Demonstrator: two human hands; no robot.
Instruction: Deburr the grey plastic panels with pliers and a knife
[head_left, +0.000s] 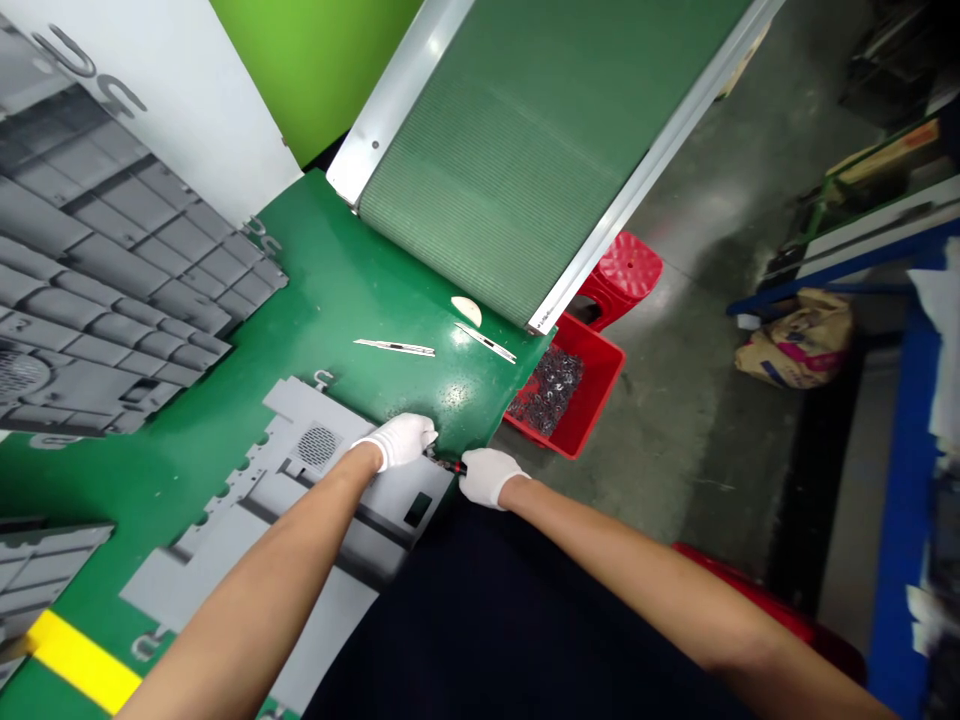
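Observation:
A grey moulded plastic panel [300, 490] with a round grille and hook-shaped tabs along its edges lies on the green table in front of me. Over its far right corner, my left hand [401, 442] in a white glove has its fingers closed in a pinch; what they grip is too small to make out. My right hand [489, 476], also gloved, is closed around the dark and red handles of small pliers [454, 467]. The tool's tip points left at the panel's edge, close to my left fingertips.
Two knives [395, 347] and a pale half-round piece [466, 310] lie beyond the panel. A green conveyor belt [517, 170] rises behind them. Stacked grey panels [135, 250] stand left. Beside the table are a red bin [600, 395] of dark scraps and a red stool [634, 268].

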